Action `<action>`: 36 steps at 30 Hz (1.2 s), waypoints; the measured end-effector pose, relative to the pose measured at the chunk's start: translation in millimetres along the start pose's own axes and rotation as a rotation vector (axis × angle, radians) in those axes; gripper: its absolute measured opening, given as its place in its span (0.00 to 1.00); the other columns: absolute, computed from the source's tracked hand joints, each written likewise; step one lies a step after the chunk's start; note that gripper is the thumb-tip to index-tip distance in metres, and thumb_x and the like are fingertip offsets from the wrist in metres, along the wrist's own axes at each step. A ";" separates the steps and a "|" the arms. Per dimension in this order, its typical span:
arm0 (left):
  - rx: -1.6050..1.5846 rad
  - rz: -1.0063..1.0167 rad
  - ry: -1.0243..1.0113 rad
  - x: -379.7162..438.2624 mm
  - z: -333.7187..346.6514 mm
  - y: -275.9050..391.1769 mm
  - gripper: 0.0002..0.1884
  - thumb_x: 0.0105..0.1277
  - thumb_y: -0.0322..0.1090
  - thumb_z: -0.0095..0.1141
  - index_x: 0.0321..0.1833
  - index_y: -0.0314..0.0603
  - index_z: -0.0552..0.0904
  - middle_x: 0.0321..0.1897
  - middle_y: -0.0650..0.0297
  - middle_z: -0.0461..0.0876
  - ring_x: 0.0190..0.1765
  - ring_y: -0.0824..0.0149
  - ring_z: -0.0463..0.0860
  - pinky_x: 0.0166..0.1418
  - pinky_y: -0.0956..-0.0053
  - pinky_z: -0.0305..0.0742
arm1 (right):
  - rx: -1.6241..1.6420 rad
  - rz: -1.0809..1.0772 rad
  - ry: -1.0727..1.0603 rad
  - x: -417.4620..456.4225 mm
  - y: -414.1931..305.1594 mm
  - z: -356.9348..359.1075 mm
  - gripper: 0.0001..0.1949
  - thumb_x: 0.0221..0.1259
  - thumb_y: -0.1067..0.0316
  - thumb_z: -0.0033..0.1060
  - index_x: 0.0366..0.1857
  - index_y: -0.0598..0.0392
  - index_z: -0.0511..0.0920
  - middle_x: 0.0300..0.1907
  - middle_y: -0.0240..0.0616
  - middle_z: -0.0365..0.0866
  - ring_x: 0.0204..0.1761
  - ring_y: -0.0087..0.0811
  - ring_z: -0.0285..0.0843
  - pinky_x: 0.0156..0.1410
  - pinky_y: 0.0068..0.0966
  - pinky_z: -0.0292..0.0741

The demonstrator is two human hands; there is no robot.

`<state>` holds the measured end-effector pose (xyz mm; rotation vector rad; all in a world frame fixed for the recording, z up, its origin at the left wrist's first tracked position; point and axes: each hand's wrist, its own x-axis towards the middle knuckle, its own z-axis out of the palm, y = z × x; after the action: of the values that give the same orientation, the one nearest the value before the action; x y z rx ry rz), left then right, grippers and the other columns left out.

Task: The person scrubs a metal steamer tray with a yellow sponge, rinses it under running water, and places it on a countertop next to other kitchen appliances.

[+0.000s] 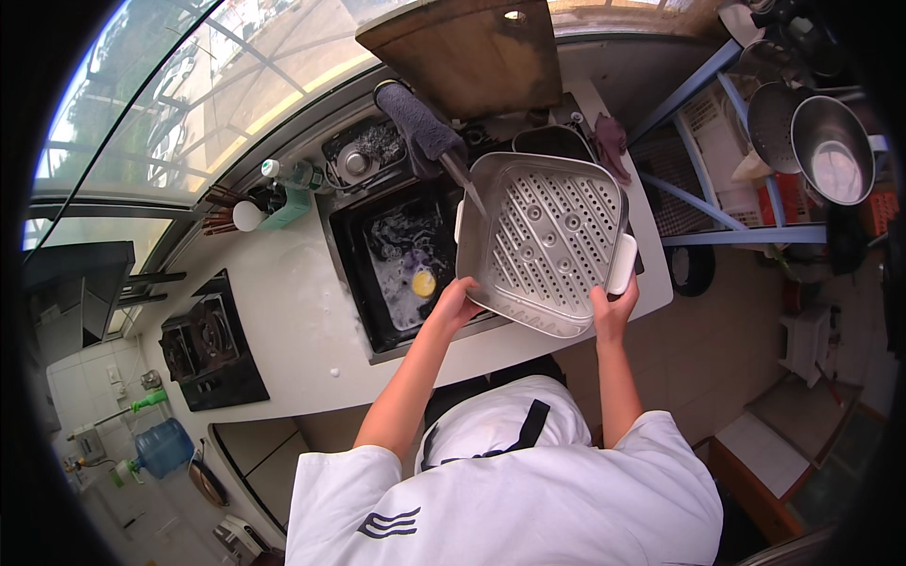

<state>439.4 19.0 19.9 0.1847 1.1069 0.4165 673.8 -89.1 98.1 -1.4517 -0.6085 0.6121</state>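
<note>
Both my hands hold a square metal steamer tray with rows of holes and white side handles, tilted over the right part of the sink. My left hand grips its near left corner. At the right rim, by the white handle, my right hand has its thumb on the inside. A faucet wrapped in a grey cloth reaches over the tray's left wall. In the black sink basin lie soapy water and a yellow round thing, perhaps a sponge.
A wooden cutting board leans at the window behind the sink. A plastic bottle and chopsticks stand at the back left. Further left is a gas stove. A blue rack with a metal pot stands right.
</note>
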 end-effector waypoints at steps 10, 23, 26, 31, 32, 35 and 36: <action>0.163 0.025 -0.143 5.3 35.3 6.2 0.27 0.66 0.27 0.41 0.71 0.38 0.61 0.66 0.51 0.67 0.65 0.54 0.72 0.66 0.54 0.71 | -0.402 -0.639 -0.035 16.4 -55.1 5.4 0.36 0.31 0.72 0.51 0.57 0.71 0.73 0.70 0.64 0.55 0.71 0.57 0.59 0.73 0.43 0.59; 0.275 0.037 -0.282 -5.5 58.6 23.9 0.28 0.66 0.25 0.38 0.71 0.36 0.61 0.67 0.52 0.68 0.64 0.56 0.73 0.64 0.57 0.73 | -0.589 -1.149 -0.078 31.2 -65.7 -24.5 0.33 0.40 0.71 0.54 0.60 0.58 0.71 0.70 0.70 0.48 0.70 0.67 0.55 0.69 0.53 0.62; 0.273 0.025 -0.285 -3.5 58.0 21.5 0.27 0.66 0.25 0.38 0.71 0.37 0.62 0.67 0.52 0.68 0.65 0.55 0.72 0.65 0.57 0.72 | -0.565 -1.163 -0.067 32.4 -68.9 -22.7 0.33 0.41 0.70 0.54 0.60 0.62 0.69 0.71 0.70 0.45 0.70 0.67 0.54 0.70 0.53 0.61; 0.268 0.006 -0.275 2.2 54.2 19.3 0.27 0.66 0.25 0.39 0.71 0.36 0.61 0.68 0.52 0.67 0.67 0.53 0.70 0.66 0.55 0.71 | -0.476 -0.898 0.038 26.0 -66.7 -17.5 0.34 0.38 0.72 0.52 0.61 0.63 0.68 0.72 0.67 0.46 0.70 0.65 0.55 0.70 0.50 0.61; 0.249 0.006 -0.272 3.8 52.5 18.7 0.27 0.66 0.26 0.40 0.71 0.37 0.62 0.67 0.52 0.67 0.66 0.53 0.70 0.66 0.54 0.71 | -0.445 -0.837 0.050 25.2 -64.4 -15.5 0.35 0.38 0.73 0.51 0.61 0.67 0.67 0.72 0.67 0.46 0.71 0.63 0.54 0.72 0.49 0.59; 0.178 0.007 -0.259 9.0 43.7 15.1 0.27 0.65 0.29 0.43 0.69 0.38 0.63 0.65 0.54 0.70 0.64 0.54 0.72 0.66 0.54 0.70 | -0.279 -0.611 0.088 19.7 -51.9 -8.4 0.35 0.36 0.76 0.45 0.61 0.72 0.65 0.73 0.59 0.48 0.73 0.51 0.54 0.75 0.39 0.54; 0.148 0.008 -0.258 10.6 42.0 15.4 0.26 0.65 0.31 0.45 0.69 0.39 0.64 0.63 0.56 0.71 0.64 0.54 0.73 0.66 0.53 0.69 | -0.179 -0.521 0.114 17.4 -49.0 -1.7 0.35 0.37 0.76 0.44 0.61 0.71 0.65 0.73 0.57 0.49 0.74 0.49 0.54 0.74 0.37 0.54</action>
<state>477.4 39.9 35.1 0.3634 0.8826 0.3075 688.0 -79.3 147.1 -1.4044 -0.9268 0.0674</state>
